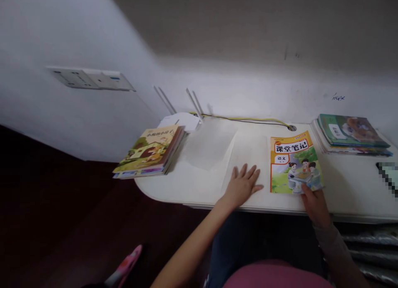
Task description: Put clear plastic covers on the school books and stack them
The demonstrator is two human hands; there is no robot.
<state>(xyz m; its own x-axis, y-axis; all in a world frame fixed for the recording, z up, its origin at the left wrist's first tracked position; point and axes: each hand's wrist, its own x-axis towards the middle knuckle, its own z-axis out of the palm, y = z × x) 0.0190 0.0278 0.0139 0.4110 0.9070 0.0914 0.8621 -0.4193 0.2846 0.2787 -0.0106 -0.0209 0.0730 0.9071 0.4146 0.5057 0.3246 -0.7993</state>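
My left hand [241, 186] lies with fingers spread on a thin pale sheet [250, 149] on the white desk [168, 190]. Whether that sheet is paper or clear plastic I cannot tell. Gripped at its lower edge by my right hand [315, 203] is a colourful book [295, 165], its orange and green cover facing up, with cartoon children round a table. My thumb rests on the cover, and the other fingers are mostly hidden beneath it.
A stack of picture books [149, 153] stands at the desk's left end, before a white router [180, 121] with antennas. Another book stack [354, 132] sits at the right. Cables [248, 119] run along the wall to a desk hole. A pixelated object [390, 176] lies at the right edge.
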